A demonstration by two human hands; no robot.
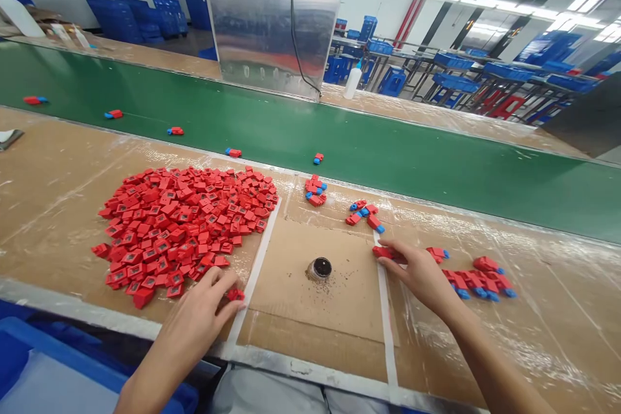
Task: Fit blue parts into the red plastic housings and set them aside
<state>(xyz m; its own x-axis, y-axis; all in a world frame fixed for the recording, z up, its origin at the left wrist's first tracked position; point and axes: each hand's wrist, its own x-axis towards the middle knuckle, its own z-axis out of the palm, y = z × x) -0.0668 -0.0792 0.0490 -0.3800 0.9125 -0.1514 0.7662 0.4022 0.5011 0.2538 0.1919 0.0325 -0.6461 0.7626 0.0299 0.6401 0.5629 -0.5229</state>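
A big pile of small red plastic parts [179, 226] lies on the taped cardboard bench top at the left. My left hand [198, 317] rests at the pile's near right corner, fingers pinched on a single red part [236, 295]. My right hand [420, 275] lies palm down to the right, its fingertips closed on a red part [385, 251]. Red-and-blue assembled pieces [478, 281] lie in a row just right of that hand. Two smaller clusters of such pieces [363, 213] [315, 191] sit farther back.
A small round black-capped fixture [321, 267] sits in the cardboard between my hands. Beyond the bench runs a green conveyor belt [388, 149] carrying several spaced red-and-blue pieces [233, 152]. A metal panel [269, 35] and a white bottle [352, 83] stand behind it. Blue crates fill the background.
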